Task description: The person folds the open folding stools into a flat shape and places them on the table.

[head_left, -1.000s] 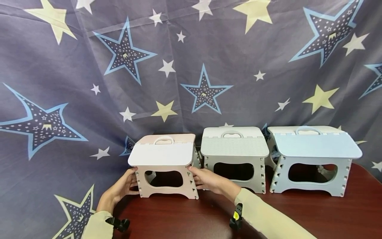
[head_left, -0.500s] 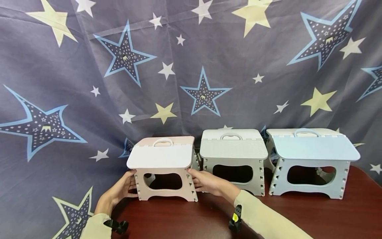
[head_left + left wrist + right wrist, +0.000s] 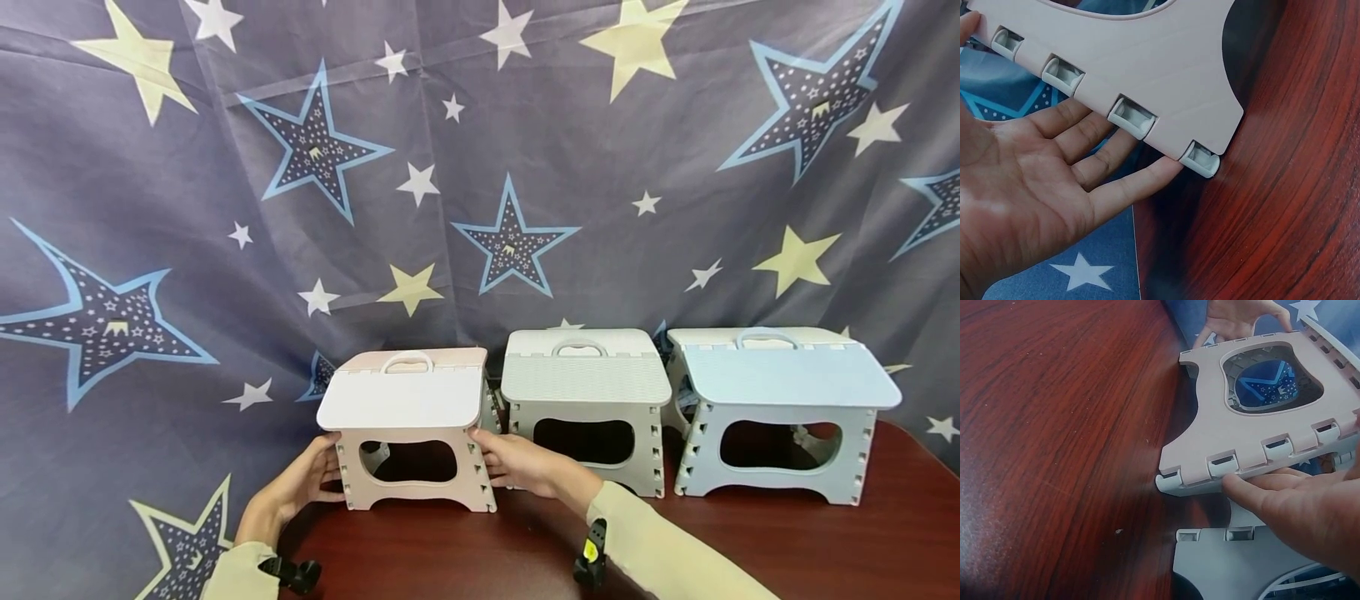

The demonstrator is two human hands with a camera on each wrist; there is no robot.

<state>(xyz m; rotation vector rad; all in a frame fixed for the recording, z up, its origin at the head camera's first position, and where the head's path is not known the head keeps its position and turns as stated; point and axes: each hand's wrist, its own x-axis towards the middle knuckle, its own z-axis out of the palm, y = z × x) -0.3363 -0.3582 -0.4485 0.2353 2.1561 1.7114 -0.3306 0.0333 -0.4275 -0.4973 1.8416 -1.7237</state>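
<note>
A folding step stool (image 3: 408,467) with pale pink legs and a pink-and-white top stands at the left end of the row. My left hand (image 3: 303,479) holds its left side, thumb near the top of the leg panel. In the left wrist view, the outstretched fingers (image 3: 1116,187) reach behind the notched panel edge. The right hand (image 3: 528,462) grips the opposite side, its thumb just under the seat. One fingertip meets a low hinge notch in the right wrist view, with other fingers partly hidden behind the edge.
A grey-green folding stool (image 3: 588,379) stands close to the right of the pink one, behind the right hand. Farther right is a light blue folding stool (image 3: 791,375). All stand on a dark red wooden table (image 3: 420,554), before a star-patterned cloth (image 3: 592,275).
The whole head view has shifted slightly, so everything sits a little lower. Both hands stay at the sides of the pink stool, and the stools keep their places.
</note>
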